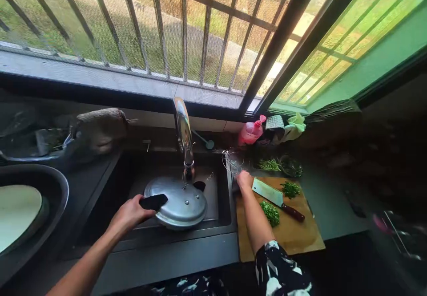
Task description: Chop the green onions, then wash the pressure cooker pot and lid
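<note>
My left hand (pixel 128 215) grips the black handle of a steel pressure cooker (pixel 180 202) that sits in the dark sink (pixel 220 225), right under the chrome tap (pixel 183 135). My right hand (pixel 244 180) rests at the sink's right rim, at the far left corner of a wooden cutting board (pixel 293 233); whether it holds anything cannot be told. A cleaver (pixel 275 196) with a dark handle lies on the board between two heaps of chopped greens (pixel 270 212). A clear glass bowl (pixel 233 160) stands just beyond my right hand.
A pink bottle (pixel 251 132) and cloths (pixel 293 127) stand on the ledge behind the board. Green beans (pixel 268 164) and a small dish (pixel 292 166) lie beyond the board. A large dark pan with a pale lid (pixel 20 211) sits at the left. Barred window behind.
</note>
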`<move>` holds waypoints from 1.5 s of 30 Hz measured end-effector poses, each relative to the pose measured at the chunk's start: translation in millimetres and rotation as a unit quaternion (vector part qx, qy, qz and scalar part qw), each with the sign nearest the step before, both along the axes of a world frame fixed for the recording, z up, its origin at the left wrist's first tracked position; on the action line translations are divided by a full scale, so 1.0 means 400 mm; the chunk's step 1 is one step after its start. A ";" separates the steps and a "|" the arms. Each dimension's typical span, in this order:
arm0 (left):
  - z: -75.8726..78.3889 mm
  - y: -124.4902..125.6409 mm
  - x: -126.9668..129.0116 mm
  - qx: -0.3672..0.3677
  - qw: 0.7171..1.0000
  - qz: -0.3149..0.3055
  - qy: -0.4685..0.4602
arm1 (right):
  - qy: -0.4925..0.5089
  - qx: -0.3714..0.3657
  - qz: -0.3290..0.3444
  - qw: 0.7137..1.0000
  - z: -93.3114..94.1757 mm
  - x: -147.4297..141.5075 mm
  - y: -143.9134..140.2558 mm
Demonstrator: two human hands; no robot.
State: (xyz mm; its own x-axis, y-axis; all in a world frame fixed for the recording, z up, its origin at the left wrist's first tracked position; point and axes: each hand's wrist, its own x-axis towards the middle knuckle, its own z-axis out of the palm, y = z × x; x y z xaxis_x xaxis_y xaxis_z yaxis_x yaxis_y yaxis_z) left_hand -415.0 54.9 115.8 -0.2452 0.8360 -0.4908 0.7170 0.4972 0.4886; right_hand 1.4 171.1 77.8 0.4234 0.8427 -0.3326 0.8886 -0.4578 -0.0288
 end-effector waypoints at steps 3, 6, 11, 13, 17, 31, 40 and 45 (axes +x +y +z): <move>-0.006 -0.001 -0.007 -0.032 0.999 -0.025 0.011 | 0.004 -0.022 -0.018 1.000 0.019 0.035 0.006; -0.015 -0.004 -0.018 -0.033 0.999 -0.035 0.013 | 0.002 -0.039 -0.017 0.999 0.054 0.022 0.000; -0.024 -0.012 -0.032 -0.011 0.998 -0.054 0.006 | 0.078 -0.006 0.141 0.987 0.101 -0.129 0.019; -0.021 -0.012 -0.030 0.020 0.998 -0.051 0.010 | 0.120 0.033 0.227 0.966 0.103 -0.216 0.064; 0.010 -0.003 -0.004 0.080 0.997 -0.021 -0.004 | 0.144 0.087 0.321 0.932 0.094 -0.376 0.198; 0.012 0.004 0.177 0.161 0.856 0.305 -0.385 | 0.204 0.066 0.351 0.911 0.061 -0.460 0.329; 0.021 0.003 0.246 0.051 0.770 0.355 -0.528 | 0.214 0.090 0.314 0.921 0.025 -0.468 0.318; 0.041 0.018 0.294 0.047 0.765 0.386 -0.514 | 0.219 0.100 0.298 0.923 0.023 -0.467 0.295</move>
State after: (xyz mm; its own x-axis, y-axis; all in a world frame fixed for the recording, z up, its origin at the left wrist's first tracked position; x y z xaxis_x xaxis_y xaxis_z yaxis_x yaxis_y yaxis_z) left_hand -297.2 62.0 132.3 -0.2084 0.6811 -0.7019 -0.5595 0.5056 0.6568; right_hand -185.5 289.0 86.8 -0.2749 0.9455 -0.1745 0.8636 0.1630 -0.4771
